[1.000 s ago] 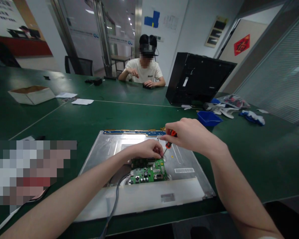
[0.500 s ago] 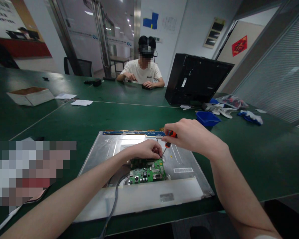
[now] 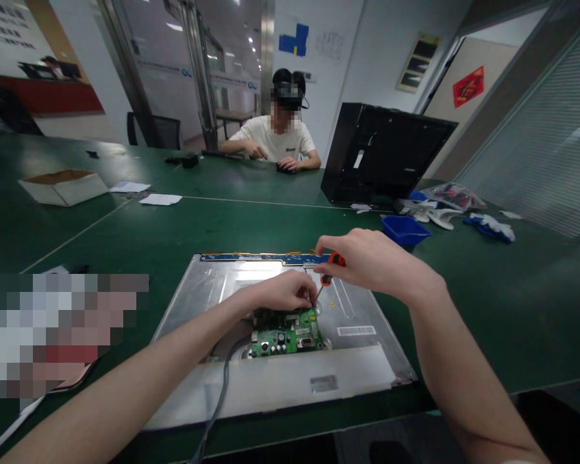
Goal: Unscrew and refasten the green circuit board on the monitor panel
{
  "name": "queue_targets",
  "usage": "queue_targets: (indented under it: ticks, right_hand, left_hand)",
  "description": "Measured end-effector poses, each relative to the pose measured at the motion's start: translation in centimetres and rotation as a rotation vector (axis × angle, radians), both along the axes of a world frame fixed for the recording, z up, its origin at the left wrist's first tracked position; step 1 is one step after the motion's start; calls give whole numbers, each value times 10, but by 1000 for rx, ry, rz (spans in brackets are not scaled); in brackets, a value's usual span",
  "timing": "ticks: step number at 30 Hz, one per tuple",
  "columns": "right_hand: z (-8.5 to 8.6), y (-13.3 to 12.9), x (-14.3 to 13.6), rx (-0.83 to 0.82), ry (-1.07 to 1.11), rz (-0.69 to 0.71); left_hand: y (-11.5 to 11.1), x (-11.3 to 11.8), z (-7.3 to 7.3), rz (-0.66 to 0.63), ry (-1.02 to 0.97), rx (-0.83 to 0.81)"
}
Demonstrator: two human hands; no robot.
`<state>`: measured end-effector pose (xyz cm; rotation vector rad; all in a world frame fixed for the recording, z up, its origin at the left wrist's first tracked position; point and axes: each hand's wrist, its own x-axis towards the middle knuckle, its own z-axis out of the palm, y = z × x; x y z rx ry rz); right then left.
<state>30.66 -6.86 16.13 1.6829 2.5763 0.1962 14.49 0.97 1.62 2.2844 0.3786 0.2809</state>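
Note:
My right hand (image 3: 367, 258) is closed on the handle of a red and black screwdriver (image 3: 327, 279). Its shaft slants down to the upper right corner of a green circuit board (image 3: 283, 338). Beside that tip, my left hand (image 3: 290, 291) rests over the board's back edge with thumb and fingers pinched together; anything between them is too small to make out. The board lies on a silver metal display panel (image 3: 367, 351), flat in front of me. A narrow blue circuit strip (image 3: 241, 258) runs along the panel's far edge. My left hand hides part of the green board.
A grey cable (image 3: 221, 393) crosses the panel's near edge. Beyond the panel stand a blue tray (image 3: 405, 231) and a black monitor housing (image 3: 391, 154). Gloves (image 3: 490, 227) lie at the right, an open box (image 3: 64, 188) at the left. Across the table sits another person (image 3: 280, 138).
The view has shifted very slightly. Both hands stay at the board's corner, and the screwdriver handle appears slightly turned in my right hand.

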Motion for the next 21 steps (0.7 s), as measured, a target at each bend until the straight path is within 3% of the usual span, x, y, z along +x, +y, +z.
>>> queue_targets:
  ticks: [7,13,21]
  right_hand:
    - [1,2,6,-94,153,144]
    - [-1,5,3,-7,55,52]
    - [2,0,3,-59,103,130]
  left_hand:
    - [-1,1,0,10,-13,-2]
    - [-2,1,2,7,18,16]
    - [-1,1,0,9,-8,-1]
